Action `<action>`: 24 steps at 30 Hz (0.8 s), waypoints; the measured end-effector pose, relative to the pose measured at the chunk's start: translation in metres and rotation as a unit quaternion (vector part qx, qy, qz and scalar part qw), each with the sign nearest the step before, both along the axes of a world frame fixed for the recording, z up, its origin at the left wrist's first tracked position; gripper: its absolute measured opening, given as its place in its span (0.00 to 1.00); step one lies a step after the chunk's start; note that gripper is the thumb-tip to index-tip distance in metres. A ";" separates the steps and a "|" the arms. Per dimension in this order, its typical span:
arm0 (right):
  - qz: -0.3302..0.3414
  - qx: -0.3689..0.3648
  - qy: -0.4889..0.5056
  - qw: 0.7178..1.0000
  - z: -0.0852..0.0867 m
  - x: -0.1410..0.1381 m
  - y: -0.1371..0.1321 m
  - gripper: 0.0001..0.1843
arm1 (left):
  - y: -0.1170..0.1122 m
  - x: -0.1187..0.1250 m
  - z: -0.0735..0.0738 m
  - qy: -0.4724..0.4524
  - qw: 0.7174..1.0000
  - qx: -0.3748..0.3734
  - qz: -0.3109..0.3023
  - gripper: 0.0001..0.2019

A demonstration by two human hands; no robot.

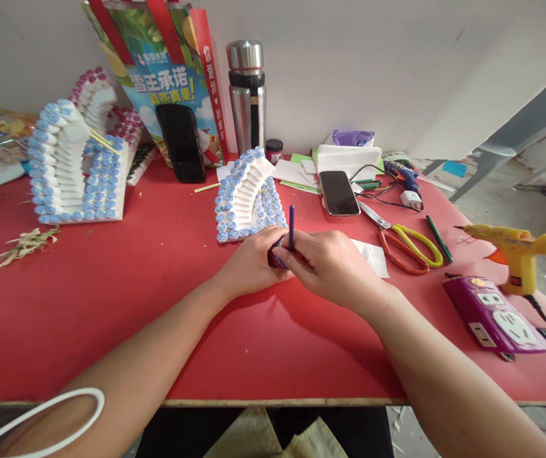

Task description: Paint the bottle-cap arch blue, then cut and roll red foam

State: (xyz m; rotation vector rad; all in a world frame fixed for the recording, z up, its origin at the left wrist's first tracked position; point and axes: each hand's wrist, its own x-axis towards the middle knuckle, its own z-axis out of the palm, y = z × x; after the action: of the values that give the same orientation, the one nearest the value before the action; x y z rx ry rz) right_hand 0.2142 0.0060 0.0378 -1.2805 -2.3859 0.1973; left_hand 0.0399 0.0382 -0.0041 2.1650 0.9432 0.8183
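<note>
Both my hands meet over the middle of the red table (111, 299). My left hand (254, 261) is closed around a small dark red and blue thing (275, 257) that I cannot make out. My right hand (328, 261) pinches a thin purple stick (291, 226) that stands upright between the two hands. Just behind them lies a white foam craft piece (249, 197) edged with several blue paper rolls. A white paper scrap (373, 257) lies to the right of my right hand.
Orange and yellow scissors (409, 245), a phone (339, 193), a yellow glue gun (516, 248) and a purple power strip (495, 315) lie to the right. A larger blue-rolled foam piece (75, 168), a bag (168, 76), a black phone (181, 143) and a steel flask (247, 95) stand behind.
</note>
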 end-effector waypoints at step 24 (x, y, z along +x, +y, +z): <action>0.006 0.017 -0.040 0.999 0.000 -0.002 -0.003 0.15 | -0.002 -0.001 -0.003 0.021 1.000 0.017 -0.002 0.08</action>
State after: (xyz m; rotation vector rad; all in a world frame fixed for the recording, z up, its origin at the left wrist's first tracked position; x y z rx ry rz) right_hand 0.2117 0.0028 0.0379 -1.2827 -2.4527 0.1117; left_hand 0.0394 0.0360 -0.0073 2.2211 0.9521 0.7956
